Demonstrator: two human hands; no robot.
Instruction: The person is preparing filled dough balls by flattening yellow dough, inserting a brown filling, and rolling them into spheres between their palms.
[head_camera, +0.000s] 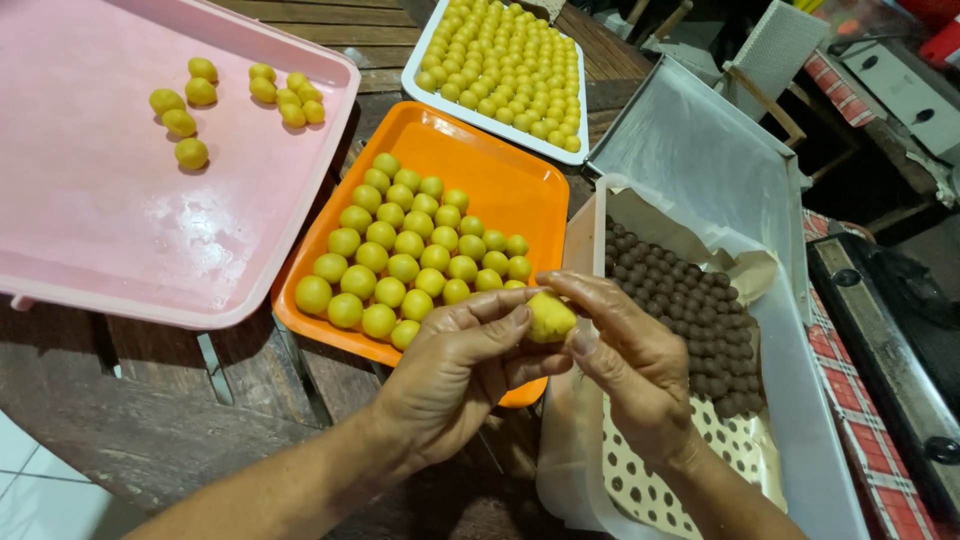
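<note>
Both hands meet low in view — the left hand (455, 370) and right hand (625, 355) share a pinching grip on one yellow dough ball (549, 317), held over the edge of the orange tray (470, 155) of yellow balls, beside a white container (800, 420) of small brown balls (690, 310) — all on a wooden worktop (130, 420).

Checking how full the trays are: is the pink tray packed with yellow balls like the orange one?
No: the pink tray holds only a few scattered yellow balls, while the orange tray carries tight rows.
</note>
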